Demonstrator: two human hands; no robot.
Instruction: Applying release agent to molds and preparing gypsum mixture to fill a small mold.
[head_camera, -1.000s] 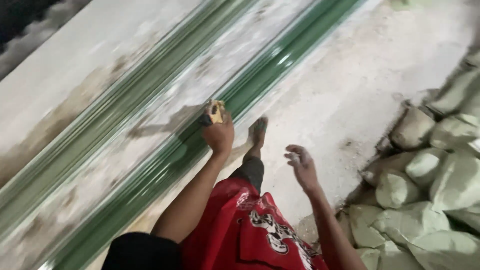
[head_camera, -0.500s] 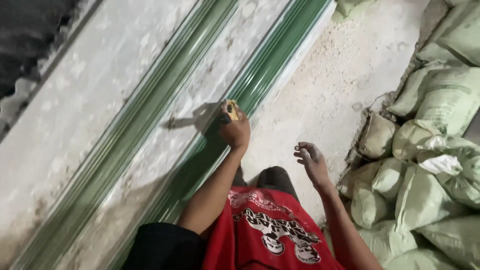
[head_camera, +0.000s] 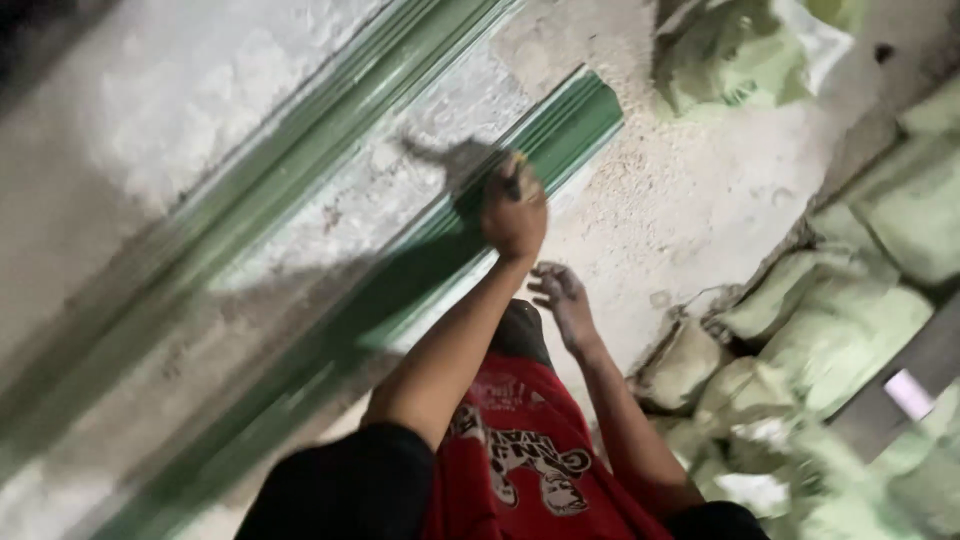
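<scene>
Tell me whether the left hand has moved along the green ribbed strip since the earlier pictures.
Yes. The left hand, gripping a small yellowish object, has moved along the long green ribbed strip towards its cut end, which was out of sight earlier.

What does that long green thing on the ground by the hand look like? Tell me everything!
The long green strip is a ridged, glossy length, seemingly metal or plastic, lying flat and slanting across the dusty pale floor. Its cut end shows upper right. The left hand, gripping a small tool, rests over it and casts a shadow. A second green strip runs alongside.
</scene>
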